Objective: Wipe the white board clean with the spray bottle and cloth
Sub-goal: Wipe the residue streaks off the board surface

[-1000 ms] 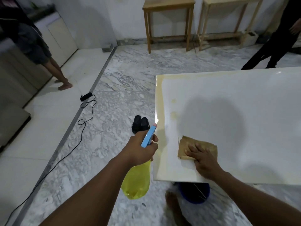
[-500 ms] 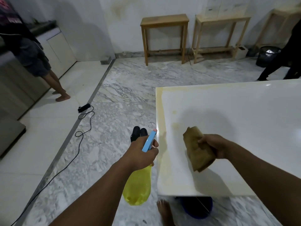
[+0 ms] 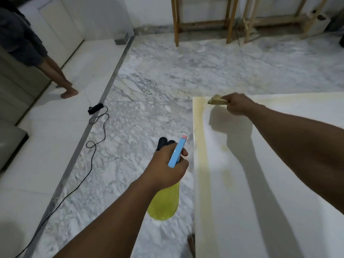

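The white board [image 3: 279, 183] fills the lower right, with a yellowish stain along its left and far edges. My right hand [image 3: 239, 106] grips a folded brown cloth [image 3: 216, 100] at the board's far left corner. My left hand [image 3: 167, 167] holds the spray bottle just left of the board's edge; its blue trigger head [image 3: 176, 153] points toward the board and its yellow body [image 3: 164, 203] hangs below my fist. A white mist of spray [image 3: 214, 146] hangs over the board's left part.
A person's bare legs [image 3: 63, 79] stand at the far left. A black cable with an adapter [image 3: 95, 108] snakes over the marble floor. A pair of black shoes [image 3: 164, 142] lies beyond the bottle. Wooden table legs [image 3: 176, 21] stand at the back wall.
My right hand lifted the cloth off the board's near part and carried it to the far left corner. A mist of spray now hangs over the board. The camera tilted down.
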Demonstrator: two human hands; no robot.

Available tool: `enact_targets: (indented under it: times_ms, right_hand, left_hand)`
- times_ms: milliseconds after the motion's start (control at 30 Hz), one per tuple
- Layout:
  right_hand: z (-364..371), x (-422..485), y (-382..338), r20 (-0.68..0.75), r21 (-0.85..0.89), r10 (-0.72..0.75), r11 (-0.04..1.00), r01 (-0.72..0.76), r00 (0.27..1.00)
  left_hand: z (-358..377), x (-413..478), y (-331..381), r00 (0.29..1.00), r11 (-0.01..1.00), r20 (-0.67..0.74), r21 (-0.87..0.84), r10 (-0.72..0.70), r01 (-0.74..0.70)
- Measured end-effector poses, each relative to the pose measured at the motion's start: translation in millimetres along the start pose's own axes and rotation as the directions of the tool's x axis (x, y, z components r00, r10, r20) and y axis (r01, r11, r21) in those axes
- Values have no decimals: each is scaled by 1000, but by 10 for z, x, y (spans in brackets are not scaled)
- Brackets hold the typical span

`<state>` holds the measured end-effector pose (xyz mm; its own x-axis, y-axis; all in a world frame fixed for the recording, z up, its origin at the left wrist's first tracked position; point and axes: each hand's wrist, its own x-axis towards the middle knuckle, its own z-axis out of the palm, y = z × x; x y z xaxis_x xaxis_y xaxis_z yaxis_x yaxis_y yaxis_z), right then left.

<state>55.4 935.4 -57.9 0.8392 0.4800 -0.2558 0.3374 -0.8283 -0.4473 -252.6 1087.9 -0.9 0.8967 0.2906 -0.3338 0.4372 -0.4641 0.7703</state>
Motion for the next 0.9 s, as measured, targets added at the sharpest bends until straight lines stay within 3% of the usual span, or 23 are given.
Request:
enact_targets:
  times_ms: [100, 333, 533, 767, 900]
  right_hand:
    - [551, 182, 173, 132, -83, -3, 996, 14, 991]
    - [1134, -400, 512, 31, 35, -138, 990, 137, 990]
    - [1549, -1715, 612, 12, 90, -147, 985, 145, 989]
    - [2094, -3754, 577, -10, 94, -86, 992, 87, 996]
    - [2379, -4533, 669, 70, 58, -63, 997, 59, 996]
  left_hand:
    - [49, 180, -133, 999, 999, -6, -23, -39, 39]
    - [137, 120, -351, 993, 993, 23, -16, -119, 119]
    - [125, -464, -282, 997, 999, 52, 3, -51, 51]
    - [276, -1765, -442, 996, 999, 79, -27, 44, -42]
    - [347, -2319, -673, 994, 998, 105, -63, 26, -20]
